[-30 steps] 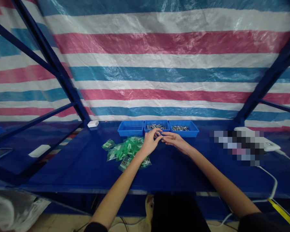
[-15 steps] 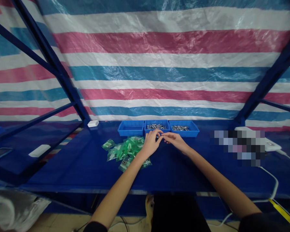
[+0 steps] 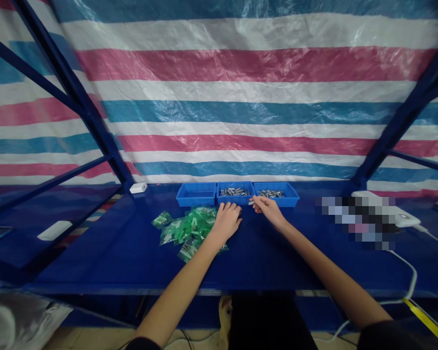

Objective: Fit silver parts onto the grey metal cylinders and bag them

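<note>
My right hand (image 3: 268, 210) pinches a small silver metal piece (image 3: 251, 202) between thumb and fingertips, just in front of the bins. To its left, my left hand (image 3: 228, 219) lies palm down on the table with its fingers apart, and nothing shows in it. Beside and partly under that wrist is a heap of small clear bags with green contents (image 3: 193, 224). Silver metal pieces (image 3: 234, 191) lie in the middle blue bin (image 3: 226, 200). Smaller shiny metal parts (image 3: 270, 193) fill part of the right blue bin (image 3: 290, 200).
A left blue bin (image 3: 196, 200) adjoins the middle one. A white plug-like block (image 3: 138, 187) stands at the back left of the blue table (image 3: 131, 260). On the right are a blurred-out patch (image 3: 361, 221), a white device (image 3: 405, 218) and a white cable (image 3: 414, 274).
My hands have parted. The left has drawn back left and down onto the table, while the right stays near the bins with the small metal piece showing in its fingertips.
</note>
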Tool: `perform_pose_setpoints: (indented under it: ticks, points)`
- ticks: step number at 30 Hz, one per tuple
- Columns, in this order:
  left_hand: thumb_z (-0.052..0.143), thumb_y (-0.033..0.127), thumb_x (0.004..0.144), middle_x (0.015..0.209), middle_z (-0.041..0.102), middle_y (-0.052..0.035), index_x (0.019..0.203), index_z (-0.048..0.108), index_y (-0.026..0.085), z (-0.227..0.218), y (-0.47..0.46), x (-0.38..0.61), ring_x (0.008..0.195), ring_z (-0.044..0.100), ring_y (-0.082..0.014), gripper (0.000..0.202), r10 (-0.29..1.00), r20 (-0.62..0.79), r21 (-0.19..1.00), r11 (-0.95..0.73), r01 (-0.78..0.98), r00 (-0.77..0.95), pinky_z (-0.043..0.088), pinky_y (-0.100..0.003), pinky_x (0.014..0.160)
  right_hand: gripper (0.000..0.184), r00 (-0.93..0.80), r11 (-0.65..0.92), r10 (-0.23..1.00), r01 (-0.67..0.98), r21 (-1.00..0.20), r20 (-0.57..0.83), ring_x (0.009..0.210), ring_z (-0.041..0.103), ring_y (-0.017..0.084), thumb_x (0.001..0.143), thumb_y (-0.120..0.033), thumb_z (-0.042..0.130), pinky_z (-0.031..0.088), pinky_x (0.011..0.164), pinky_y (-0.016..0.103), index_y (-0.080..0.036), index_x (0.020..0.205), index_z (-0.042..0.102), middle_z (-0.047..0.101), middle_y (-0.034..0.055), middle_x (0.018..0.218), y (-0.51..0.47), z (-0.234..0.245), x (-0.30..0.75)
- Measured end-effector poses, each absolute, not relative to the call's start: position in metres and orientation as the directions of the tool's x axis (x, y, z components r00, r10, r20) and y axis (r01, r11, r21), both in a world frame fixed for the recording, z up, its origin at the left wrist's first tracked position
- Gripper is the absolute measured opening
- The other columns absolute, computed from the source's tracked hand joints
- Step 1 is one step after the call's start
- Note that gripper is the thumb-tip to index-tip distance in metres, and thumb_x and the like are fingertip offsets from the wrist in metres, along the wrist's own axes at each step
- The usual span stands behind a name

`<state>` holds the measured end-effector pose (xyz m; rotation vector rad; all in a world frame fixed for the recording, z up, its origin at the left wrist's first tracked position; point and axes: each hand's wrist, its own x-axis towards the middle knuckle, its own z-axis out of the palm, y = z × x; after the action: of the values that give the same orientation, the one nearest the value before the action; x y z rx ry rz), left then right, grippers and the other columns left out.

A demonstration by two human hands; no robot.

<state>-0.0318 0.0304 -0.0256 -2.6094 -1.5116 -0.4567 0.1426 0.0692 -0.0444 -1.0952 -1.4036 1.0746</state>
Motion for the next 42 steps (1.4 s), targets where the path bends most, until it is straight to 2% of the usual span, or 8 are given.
perform_pose_setpoints:
  ticks: [6,9,13,20,26,32,38,42]
  points:
    - [0.049,0.023,0.083,0.091,0.06,-0.0101,0.082,0.059,0.016,-0.029,0.03,-0.032,0.097,0.05,-0.026,0.012,0.846,0.294,0.076,-0.485,0.871,0.445,0.03,-0.041,0.087,0.043,-0.061,0.147,0.988,0.081,-0.986,0.142,0.051,0.055,0.012,0.066,-0.058,0.062,0.045,0.052,0.025,-0.017,0.076,0.066,0.061,0.0014,0.058,0.07,-0.043,0.144]
    - [0.05,0.024,0.083,0.089,0.061,-0.0087,0.08,0.059,0.017,-0.029,0.03,-0.031,0.094,0.051,-0.0248,0.012,0.83,0.298,0.092,-0.516,0.852,0.471,0.03,-0.04,0.085,0.044,-0.103,0.196,0.975,-0.024,-0.98,0.197,0.079,0.064,0.017,0.07,-0.053,0.061,0.05,0.066,0.027,-0.022,0.103,0.062,0.069,0.0063,0.092,0.068,-0.039,0.14]
    - [0.052,0.025,0.082,0.084,0.065,-0.0048,0.084,0.059,0.018,-0.024,0.029,-0.029,0.089,0.052,-0.0226,0.009,0.835,0.316,0.154,-0.514,0.844,0.45,0.03,-0.037,0.081,0.05,-0.185,0.296,0.935,-0.066,-0.953,0.304,0.109,0.056,0.02,0.072,-0.043,0.064,0.048,0.085,0.032,-0.03,0.119,0.053,0.056,0.0053,0.125,0.066,-0.04,0.135]
    - [0.053,0.029,0.083,0.075,0.066,0.0015,0.089,0.06,0.022,-0.015,0.032,-0.03,0.084,0.056,-0.0186,0.011,0.87,0.379,0.355,-0.45,0.819,0.314,0.03,-0.034,0.078,0.029,-0.123,0.337,0.94,0.176,-0.925,0.319,0.087,0.063,0.02,0.069,-0.038,0.067,0.049,0.083,0.038,-0.021,0.092,0.067,0.067,0.0068,0.1,0.065,-0.044,0.136]
    - [0.055,0.029,0.082,0.086,0.067,-0.0006,0.091,0.065,0.023,-0.016,0.036,-0.031,0.087,0.058,-0.0174,0.015,0.861,0.447,0.51,-0.468,0.722,0.243,0.036,-0.032,0.08,0.03,-0.244,0.232,0.95,0.13,-0.964,0.195,0.067,0.064,0.017,0.07,-0.043,0.065,0.05,0.062,0.029,-0.017,0.084,0.069,0.069,0.0045,0.072,0.061,-0.044,0.136]
    - [0.054,0.027,0.081,0.083,0.068,-0.0031,0.091,0.068,0.019,-0.017,0.042,-0.031,0.068,0.057,-0.0127,0.019,0.852,0.499,0.688,-0.501,0.525,0.159,0.046,-0.025,0.067,0.036,-0.267,0.119,0.958,0.047,-0.992,0.102,0.083,0.065,0.018,0.068,-0.041,0.068,0.049,0.069,0.029,-0.019,0.097,0.068,0.071,0.0066,0.09,0.06,-0.047,0.137]
    - [0.058,0.026,0.077,0.079,0.069,-0.0032,0.083,0.07,0.017,-0.019,0.042,-0.03,0.065,0.057,-0.0121,0.016,0.842,0.522,0.682,-0.508,0.527,0.136,0.047,-0.024,0.065,0.033,-0.284,0.115,0.953,0.007,-0.993,0.108,0.083,0.065,0.021,0.059,-0.037,0.074,0.049,0.076,0.034,-0.018,0.086,0.071,0.072,0.0053,0.086,0.057,-0.048,0.13]
    - [0.058,0.025,0.077,0.077,0.07,-0.0028,0.082,0.071,0.017,-0.016,0.041,-0.03,0.061,0.056,-0.0116,0.016,0.87,0.484,0.701,-0.449,0.554,0.093,0.045,-0.024,0.062,0.032,-0.226,0.168,0.962,0.037,-0.985,0.155,0.075,0.064,0.018,0.063,-0.04,0.071,0.048,0.069,0.031,-0.017,0.086,0.071,0.072,0.006,0.082,0.056,-0.044,0.13]
